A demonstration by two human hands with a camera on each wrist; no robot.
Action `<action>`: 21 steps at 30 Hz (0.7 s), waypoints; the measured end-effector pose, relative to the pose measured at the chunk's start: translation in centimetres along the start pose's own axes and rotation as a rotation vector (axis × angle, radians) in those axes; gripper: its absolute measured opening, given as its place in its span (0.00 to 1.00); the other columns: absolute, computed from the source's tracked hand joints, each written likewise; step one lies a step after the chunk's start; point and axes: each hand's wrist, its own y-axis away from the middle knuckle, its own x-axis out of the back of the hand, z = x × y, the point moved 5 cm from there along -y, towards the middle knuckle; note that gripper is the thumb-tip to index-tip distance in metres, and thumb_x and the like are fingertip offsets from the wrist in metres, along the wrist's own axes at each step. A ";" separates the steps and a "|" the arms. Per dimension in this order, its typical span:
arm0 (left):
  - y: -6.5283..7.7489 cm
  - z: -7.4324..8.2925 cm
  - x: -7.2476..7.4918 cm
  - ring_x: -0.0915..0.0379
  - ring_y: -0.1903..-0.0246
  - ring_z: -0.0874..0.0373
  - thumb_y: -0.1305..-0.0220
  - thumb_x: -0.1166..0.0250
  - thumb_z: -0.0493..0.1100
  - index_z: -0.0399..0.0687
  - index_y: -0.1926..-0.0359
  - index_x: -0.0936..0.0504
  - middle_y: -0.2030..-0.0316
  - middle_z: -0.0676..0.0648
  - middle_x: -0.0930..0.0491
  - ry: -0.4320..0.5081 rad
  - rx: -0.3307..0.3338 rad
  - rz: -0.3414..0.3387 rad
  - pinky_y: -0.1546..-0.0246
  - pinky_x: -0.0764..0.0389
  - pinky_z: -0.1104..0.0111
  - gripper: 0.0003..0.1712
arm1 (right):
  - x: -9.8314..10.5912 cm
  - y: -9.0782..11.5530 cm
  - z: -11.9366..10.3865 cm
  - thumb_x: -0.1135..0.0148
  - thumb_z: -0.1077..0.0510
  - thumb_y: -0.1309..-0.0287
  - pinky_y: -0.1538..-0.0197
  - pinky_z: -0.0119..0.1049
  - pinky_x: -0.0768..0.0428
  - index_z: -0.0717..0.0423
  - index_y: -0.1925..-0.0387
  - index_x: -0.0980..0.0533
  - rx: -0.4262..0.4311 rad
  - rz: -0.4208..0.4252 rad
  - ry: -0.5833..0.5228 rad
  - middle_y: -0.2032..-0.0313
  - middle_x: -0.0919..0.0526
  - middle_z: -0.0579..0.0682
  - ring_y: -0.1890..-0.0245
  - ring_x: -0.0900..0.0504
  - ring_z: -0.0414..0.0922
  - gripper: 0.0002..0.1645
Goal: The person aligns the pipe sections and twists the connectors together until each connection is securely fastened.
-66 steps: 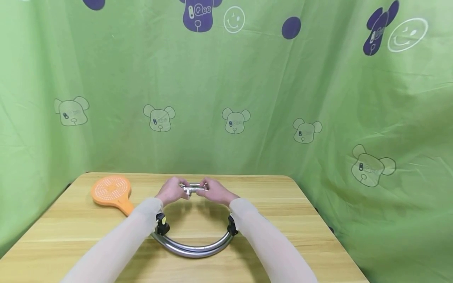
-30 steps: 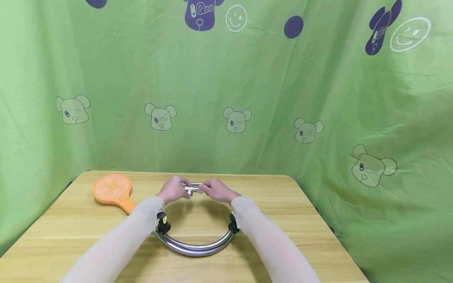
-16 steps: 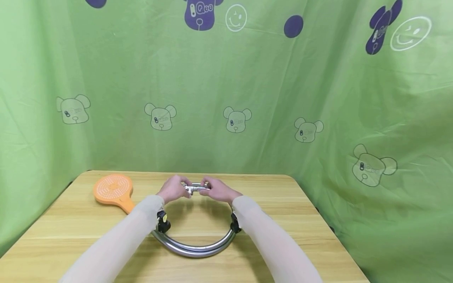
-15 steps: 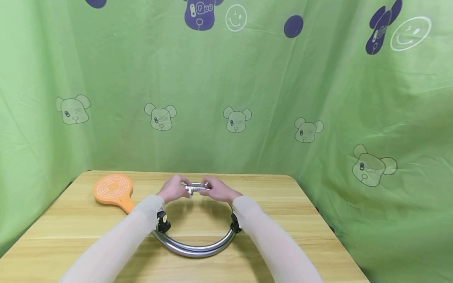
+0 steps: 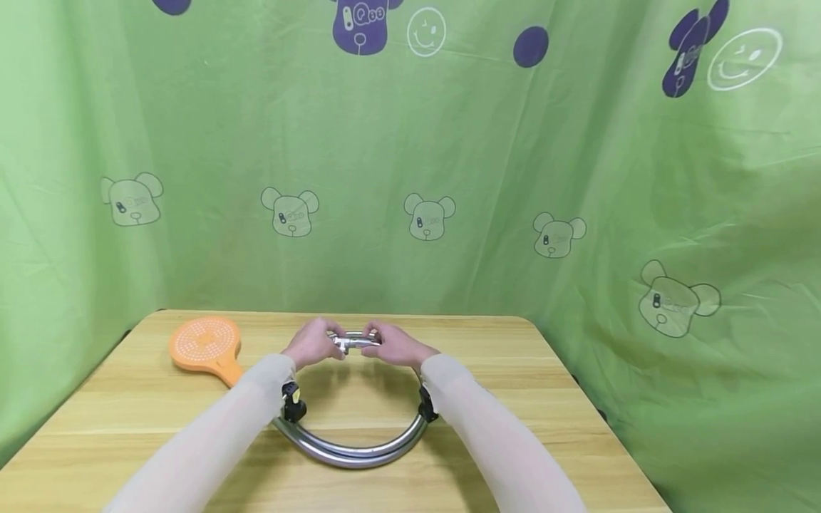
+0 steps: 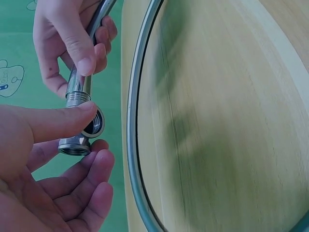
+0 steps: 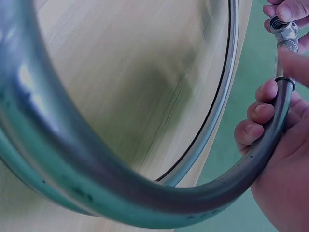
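In the head view both hands meet over the far part of the table. My left hand pinches a small chrome tee fitting between thumb and fingers; two of its threaded openings show in the left wrist view. My right hand grips the end of a silver shower hose, with its fingers around the hose and its thumb along the metal end nut. The nut lines up with the tee, and some thread shows between them. The coiled hose loops back toward the body, under both wrists.
An orange shower head lies face up at the left of the wooden table, its handle end hidden behind the left sleeve. A green curtain hangs behind and on both sides.
The right fingers have shifted on the hose end, the thumb and forefinger moving together and apart. My left hand keeps the fitting in nearly the same place; the shower head stays put.
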 end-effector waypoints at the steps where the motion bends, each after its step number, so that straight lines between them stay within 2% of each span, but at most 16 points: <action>1: 0.0 0.0 0.0 0.26 0.64 0.54 0.57 0.22 0.35 0.48 0.58 0.12 0.64 0.49 0.15 0.000 -0.002 0.000 0.61 0.28 0.65 0.20 | 0.0 0.0 -0.1 0.35 0.57 0.35 0.62 0.36 0.25 0.51 0.56 0.26 0.007 0.000 -0.002 0.65 0.23 0.47 0.67 0.27 0.43 0.09; 6: 0.1 -0.2 0.1 0.26 0.63 0.53 0.57 0.22 0.35 0.49 0.59 0.12 0.63 0.49 0.16 0.011 0.003 -0.008 0.61 0.28 0.65 0.20 | 0.0 -0.1 -0.2 0.39 0.55 0.31 0.65 0.34 0.27 0.53 0.58 0.24 0.035 -0.007 0.039 0.70 0.26 0.45 0.70 0.30 0.41 0.06; 12: 0.3 -0.1 0.0 0.26 0.63 0.53 0.56 0.23 0.35 0.48 0.58 0.12 0.63 0.49 0.16 0.028 0.019 -0.012 0.61 0.28 0.64 0.19 | 0.0 -0.1 -0.1 0.49 0.47 0.25 0.70 0.33 0.31 0.49 0.62 0.20 0.017 -0.026 0.069 0.76 0.30 0.42 0.74 0.34 0.39 0.15; 15: 0.3 0.0 -0.1 0.26 0.63 0.53 0.55 0.23 0.35 0.49 0.57 0.13 0.63 0.49 0.16 0.027 0.022 -0.010 0.60 0.28 0.64 0.20 | 0.0 0.0 0.0 0.45 0.46 0.27 0.67 0.34 0.29 0.48 0.61 0.21 -0.013 -0.020 0.042 0.73 0.27 0.44 0.72 0.31 0.40 0.13; 17: 0.2 0.0 -0.1 0.26 0.63 0.53 0.55 0.23 0.35 0.48 0.56 0.13 0.63 0.49 0.16 0.024 0.016 -0.006 0.61 0.28 0.64 0.21 | 0.0 0.0 0.1 0.41 0.49 0.29 0.66 0.35 0.28 0.50 0.58 0.24 -0.019 -0.017 0.013 0.70 0.26 0.46 0.70 0.30 0.42 0.09; 21: 0.0 0.0 0.0 0.26 0.64 0.54 0.57 0.22 0.35 0.49 0.56 0.12 0.61 0.48 0.15 0.012 -0.001 0.003 0.61 0.28 0.65 0.22 | 0.0 0.1 0.1 0.37 0.55 0.33 0.64 0.36 0.27 0.51 0.55 0.28 -0.016 -0.014 -0.025 0.67 0.26 0.47 0.68 0.29 0.43 0.10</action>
